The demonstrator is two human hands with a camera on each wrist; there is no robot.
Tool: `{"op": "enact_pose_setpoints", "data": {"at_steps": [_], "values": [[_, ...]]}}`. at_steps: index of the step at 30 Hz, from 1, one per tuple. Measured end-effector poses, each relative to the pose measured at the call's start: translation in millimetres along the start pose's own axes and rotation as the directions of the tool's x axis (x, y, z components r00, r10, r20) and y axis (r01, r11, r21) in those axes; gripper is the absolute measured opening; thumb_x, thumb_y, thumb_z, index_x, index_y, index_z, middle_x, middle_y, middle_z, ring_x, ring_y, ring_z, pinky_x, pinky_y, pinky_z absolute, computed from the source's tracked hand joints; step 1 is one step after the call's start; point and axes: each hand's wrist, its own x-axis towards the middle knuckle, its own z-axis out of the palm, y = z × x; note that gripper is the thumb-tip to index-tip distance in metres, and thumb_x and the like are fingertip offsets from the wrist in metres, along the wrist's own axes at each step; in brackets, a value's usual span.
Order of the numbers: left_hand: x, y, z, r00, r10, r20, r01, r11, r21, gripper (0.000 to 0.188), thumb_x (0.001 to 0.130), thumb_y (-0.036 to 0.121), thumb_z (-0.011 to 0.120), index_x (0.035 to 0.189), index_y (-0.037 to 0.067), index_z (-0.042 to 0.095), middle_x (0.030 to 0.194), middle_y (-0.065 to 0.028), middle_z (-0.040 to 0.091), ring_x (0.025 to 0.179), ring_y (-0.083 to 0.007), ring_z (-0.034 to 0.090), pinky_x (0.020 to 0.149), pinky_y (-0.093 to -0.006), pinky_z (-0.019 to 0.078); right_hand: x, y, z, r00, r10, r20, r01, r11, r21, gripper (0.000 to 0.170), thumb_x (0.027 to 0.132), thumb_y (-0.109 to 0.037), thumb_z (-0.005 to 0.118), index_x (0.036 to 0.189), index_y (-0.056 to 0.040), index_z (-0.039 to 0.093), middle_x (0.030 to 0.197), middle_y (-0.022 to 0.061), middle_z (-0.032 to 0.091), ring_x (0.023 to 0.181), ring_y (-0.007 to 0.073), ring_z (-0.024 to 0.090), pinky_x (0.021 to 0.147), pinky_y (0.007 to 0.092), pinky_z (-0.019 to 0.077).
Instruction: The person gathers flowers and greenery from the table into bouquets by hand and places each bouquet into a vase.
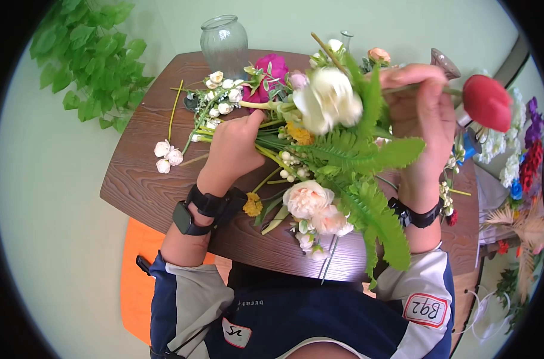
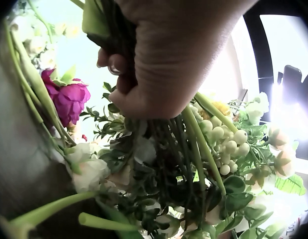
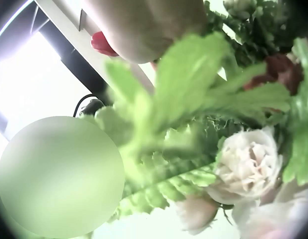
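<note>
My left hand (image 1: 235, 146) grips a bunch of artificial flower stems (image 2: 186, 149) over the table. A large white flower (image 1: 327, 100), green fern leaves (image 1: 373, 157), pale pink peonies (image 1: 308, 198) and white berries (image 2: 228, 149) spread from the bunch. On its far right side, my right hand (image 1: 424, 116) pinches the stem of a red tulip (image 1: 487, 103) between thumb and fingers. The tulip's head points right, past the hand. Fern leaves hide much of the right wrist view, where only part of that hand shows.
On the brown wooden table (image 1: 146, 149), a clear glass vase (image 1: 224, 45) stands at the back left. Loose white flowers (image 1: 167, 155) and a magenta flower (image 1: 273, 69) lie left of and behind the bunch. More flowers (image 1: 526, 155) stand beyond the right edge. An orange seat (image 1: 146, 287) is below left.
</note>
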Motion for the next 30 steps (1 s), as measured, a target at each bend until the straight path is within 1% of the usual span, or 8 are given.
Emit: {"op": "enact_pose_setpoints", "data": {"at_steps": [5, 9, 16, 19, 23, 26, 28, 30], "values": [[-0.5, -3.2, 1.5, 1.000, 0.003, -0.025, -0.002, 0.999, 0.047, 0.037, 0.055, 0.005, 0.062, 0.091, 0.004, 0.052, 0.069, -0.0124, 0.057, 0.066, -0.0318, 0.058, 0.056, -0.0399, 0.0442, -9.0, 1.5, 4.3, 0.984, 0.177, -0.023, -0.178, 0.967, -0.181, 0.031, 0.096, -0.020, 0.040, 0.094, 0.0048, 0.059, 0.091, 0.0085, 0.060, 0.083, 0.0139, 0.061, 0.075, 0.0260, 0.0503], [0.3, 0.5, 1.4, 1.000, -0.004, 0.003, 0.003, 1.000, 0.025, 0.033, 0.056, 0.007, 0.062, 0.088, 0.003, 0.054, 0.070, -0.0128, 0.058, 0.068, -0.0318, 0.058, 0.057, -0.0395, 0.0452, -8.5, 2.6, 0.1, 0.973, 0.221, -0.065, -0.229, 0.957, -0.176, 0.032, 0.096, -0.022, 0.039, 0.094, 0.0042, 0.058, 0.089, 0.0082, 0.060, 0.081, 0.0146, 0.061, 0.073, 0.0258, 0.0513], [0.8, -0.9, -1.3, 0.998, -0.004, 0.055, 0.005, 1.000, -0.017, 0.029, 0.055, 0.006, 0.064, 0.084, 0.004, 0.058, 0.072, -0.0130, 0.060, 0.069, -0.0317, 0.059, 0.059, -0.0389, 0.0462, -2.7, 12.3, -14.2, 0.972, 0.163, -0.166, -0.165, 0.986, 0.002, 0.033, 0.097, -0.028, 0.036, 0.098, 0.0013, 0.051, 0.087, 0.0189, 0.063, 0.072, 0.0202, 0.064, 0.066, 0.0263, 0.0533], [0.9, -1.3, -1.9, 0.998, 0.001, 0.059, 0.000, 1.000, -0.011, 0.028, 0.055, 0.006, 0.064, 0.083, 0.005, 0.060, 0.072, -0.0127, 0.060, 0.069, -0.0316, 0.059, 0.059, -0.0385, 0.0465, 0.9, 12.6, -19.9, 0.968, 0.138, -0.210, -0.131, 0.990, 0.050, 0.035, 0.097, -0.031, 0.033, 0.098, 0.0002, 0.049, 0.090, 0.0261, 0.062, 0.075, 0.0248, 0.065, 0.066, 0.0276, 0.0543], [0.1, -3.3, -0.5, 0.999, 0.022, 0.044, -0.021, 0.999, -0.030, 0.026, 0.055, 0.007, 0.064, 0.081, 0.005, 0.061, 0.072, -0.0121, 0.060, 0.068, -0.0309, 0.059, 0.059, -0.0378, 0.0469, 1.5, 9.9, -15.6, 0.944, 0.166, -0.285, -0.125, 0.980, 0.156, 0.032, 0.097, -0.029, 0.034, 0.097, -0.0007, 0.048, 0.090, 0.0253, 0.061, 0.085, 0.0337, 0.064, 0.068, 0.0329, 0.0534], [1.0, -1.3, 0.1, 1.000, 0.026, -0.005, -0.026, 0.998, -0.054, 0.024, 0.056, 0.007, 0.064, 0.080, 0.005, 0.061, 0.072, -0.0114, 0.060, 0.068, -0.0302, 0.060, 0.058, -0.0369, 0.0471, 0.4, 9.7, -18.8, 0.945, 0.217, -0.246, -0.185, 0.972, 0.147, 0.032, 0.097, -0.029, 0.034, 0.098, -0.0004, 0.048, 0.088, 0.0241, 0.061, 0.084, 0.0331, 0.064, 0.067, 0.0335, 0.0535], [0.0, -3.6, 1.6, 0.999, 0.040, 0.008, -0.039, 0.999, -0.024, 0.024, 0.056, 0.007, 0.065, 0.080, 0.006, 0.061, 0.072, -0.0111, 0.060, 0.068, -0.0299, 0.060, 0.057, -0.0365, 0.0470, -2.6, 12.4, -11.9, 0.977, 0.119, -0.177, -0.117, 0.993, 0.020, 0.033, 0.096, -0.030, 0.037, 0.099, 0.0006, 0.050, 0.088, 0.0200, 0.063, 0.078, 0.0234, 0.066, 0.067, 0.0298, 0.0550], [0.5, -1.0, 0.4, 1.000, 0.026, 0.017, -0.026, 1.000, -0.003, 0.024, 0.056, 0.007, 0.065, 0.080, 0.006, 0.060, 0.073, -0.0109, 0.061, 0.068, -0.0296, 0.060, 0.056, -0.0368, 0.0466, -3.3, 13.7, -8.6, 0.993, 0.089, -0.078, -0.088, 0.996, 0.016, 0.032, 0.096, -0.028, 0.037, 0.098, 0.0011, 0.051, 0.085, 0.0163, 0.063, 0.078, 0.0219, 0.065, 0.067, 0.0291, 0.0544]]}}
